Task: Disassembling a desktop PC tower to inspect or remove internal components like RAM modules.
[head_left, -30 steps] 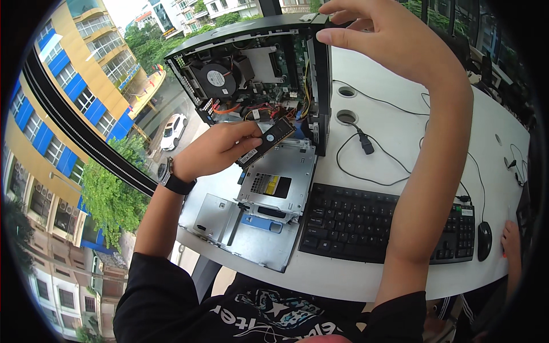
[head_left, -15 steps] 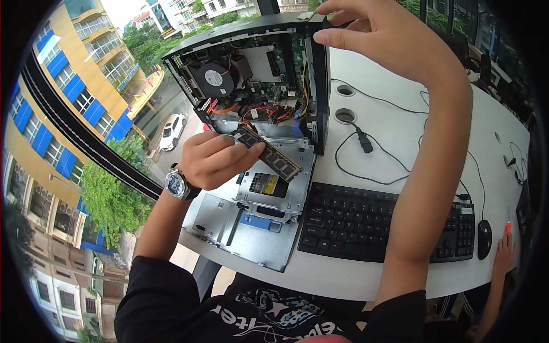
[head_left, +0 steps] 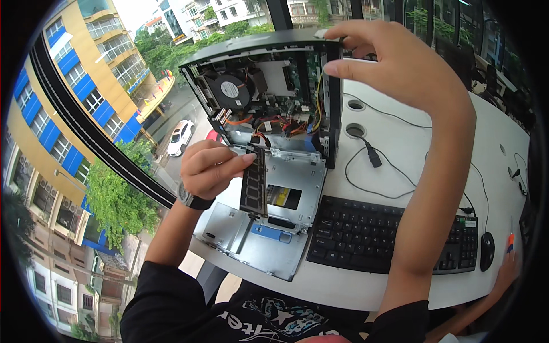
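Observation:
Between the thumb and fingers of my left hand (head_left: 209,170) is a RAM stick (head_left: 254,186), held by its upper end and hanging almost upright. Behind it stands an opened desktop computer case (head_left: 336,114), showing a round fan (head_left: 230,90), a circuit board and orange, red and yellow wires. My right hand (head_left: 394,63) rests at the case's upper right corner, thumb and fingers bent around that edge. A silver metal bay with a blue latch (head_left: 270,232) spreads out in front of the case, partly behind the RAM stick.
A black keyboard (head_left: 354,234) lies right of the metal bay, with a mouse (head_left: 486,251) beyond it. A loose power cable (head_left: 373,157) curls near two round desk holes. At the far right, another person's hand (head_left: 508,268) is by an orange-handled tool (head_left: 510,243). Window glass borders the left.
My left hand has turned the RAM stick from a slant to nearly vertical. My right hand keeps its place on the case corner. The whole view has shifted slightly.

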`<state>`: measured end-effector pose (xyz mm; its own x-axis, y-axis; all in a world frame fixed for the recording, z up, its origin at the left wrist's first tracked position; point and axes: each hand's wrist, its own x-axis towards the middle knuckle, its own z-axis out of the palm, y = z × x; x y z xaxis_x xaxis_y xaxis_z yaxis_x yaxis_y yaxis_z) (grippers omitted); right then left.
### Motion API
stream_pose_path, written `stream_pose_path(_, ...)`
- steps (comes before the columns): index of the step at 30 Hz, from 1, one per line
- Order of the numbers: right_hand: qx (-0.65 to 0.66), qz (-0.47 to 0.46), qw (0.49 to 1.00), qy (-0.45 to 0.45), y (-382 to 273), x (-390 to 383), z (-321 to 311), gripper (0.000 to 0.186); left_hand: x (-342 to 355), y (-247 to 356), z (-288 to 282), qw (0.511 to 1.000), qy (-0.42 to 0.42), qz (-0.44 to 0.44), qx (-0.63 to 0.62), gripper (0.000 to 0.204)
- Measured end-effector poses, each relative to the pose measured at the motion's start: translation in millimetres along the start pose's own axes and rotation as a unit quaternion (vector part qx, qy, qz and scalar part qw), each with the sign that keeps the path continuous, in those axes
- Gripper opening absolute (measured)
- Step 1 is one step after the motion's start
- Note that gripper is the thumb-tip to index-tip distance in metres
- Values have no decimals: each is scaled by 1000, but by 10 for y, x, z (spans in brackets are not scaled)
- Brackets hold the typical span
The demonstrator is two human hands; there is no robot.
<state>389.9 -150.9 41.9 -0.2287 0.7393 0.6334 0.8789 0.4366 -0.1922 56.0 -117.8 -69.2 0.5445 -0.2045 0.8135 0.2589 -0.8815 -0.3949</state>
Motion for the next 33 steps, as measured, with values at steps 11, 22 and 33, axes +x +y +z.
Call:
stream_pose_path(11, 21, -7, 999, 39, -90, -82, -70, 59, -206, 56, 31, 963, 104, -237, -70, 35)
stream_pose_path(22, 10, 18, 1000, -13, -170, -61, -170, 52, -25, 66, -85, 963, 76, -59, -252, 16)
stream_pose_path(33, 75, -17, 996, -34, -216, -40, -140, 46, 117, 279, 82, 781, 71, -521, -336, 14)
